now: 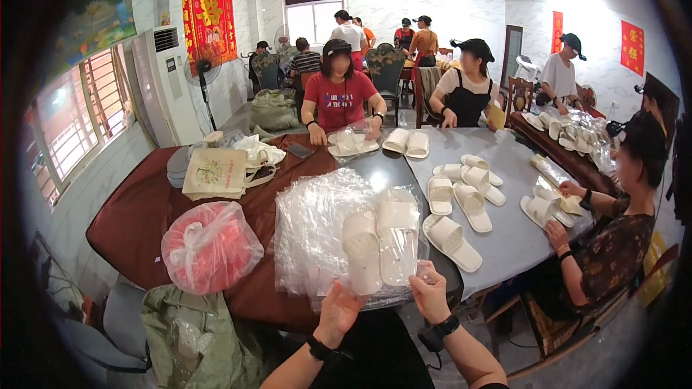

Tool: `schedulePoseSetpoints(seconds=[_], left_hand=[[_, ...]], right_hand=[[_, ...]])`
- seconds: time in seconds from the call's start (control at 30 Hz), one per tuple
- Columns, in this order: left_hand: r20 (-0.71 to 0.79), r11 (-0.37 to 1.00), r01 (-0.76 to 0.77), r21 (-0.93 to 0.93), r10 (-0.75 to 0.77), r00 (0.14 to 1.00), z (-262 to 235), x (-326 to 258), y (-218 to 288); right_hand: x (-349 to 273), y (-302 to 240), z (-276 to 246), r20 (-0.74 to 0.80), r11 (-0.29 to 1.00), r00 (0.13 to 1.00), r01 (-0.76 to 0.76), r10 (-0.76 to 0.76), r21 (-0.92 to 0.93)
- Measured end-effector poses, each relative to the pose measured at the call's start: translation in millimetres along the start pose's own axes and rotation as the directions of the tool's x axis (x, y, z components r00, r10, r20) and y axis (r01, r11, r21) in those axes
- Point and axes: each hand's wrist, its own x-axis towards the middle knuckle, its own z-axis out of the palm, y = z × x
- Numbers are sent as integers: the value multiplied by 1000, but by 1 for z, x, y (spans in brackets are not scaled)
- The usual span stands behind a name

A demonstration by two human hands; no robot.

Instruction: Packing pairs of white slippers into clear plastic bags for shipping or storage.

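Observation:
In front of me, a pair of off-white slippers (398, 234) is side by side, with clear plastic around at least the right one. My left hand (339, 313) holds the heel end of the left slipper (360, 248) from below, its fingers partly behind the sole. Near the right slipper's heel, my right hand (430, 292) pinches the edge of the clear plastic bag (411, 274). A spread stack of flat clear bags (310, 223) lies beneath and left of the pair. Several loose slippers (452, 241) rest on the grey tabletop to the right.
A tied bag of pink items (213, 248) sits on the brown cloth (137, 209), near a tote bag (215, 173). At lower left stands a green woven sack (191, 342). Across the table, a person in red (342, 97) handles bagged slippers; another at right handles a pair.

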Motion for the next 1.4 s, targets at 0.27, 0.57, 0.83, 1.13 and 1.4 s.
schedulePoseSetpoints(seconds=[0.27,0.57,0.83,1.13,1.4], left_hand=[[118,986,-169,9,166,979,36,-25,5],[-147,989,-42,145,64,987,13,-32,22],[-191,983,-133,124,155,969,11,-67,60],[-258,981,-125,149,161,953,-16,-123,73],[-349,968,-118,223,192,917,-20,-166,75]], right_hand=[[-7,24,20,86,999,996,-43,40,29],[-12,59,8,329,934,934,-11,137,-358],[8,53,-12,442,803,897,265,-2,-534],[17,94,-29,544,-112,835,550,81,-828],[37,80,-26,547,-120,833,553,85,-824]])
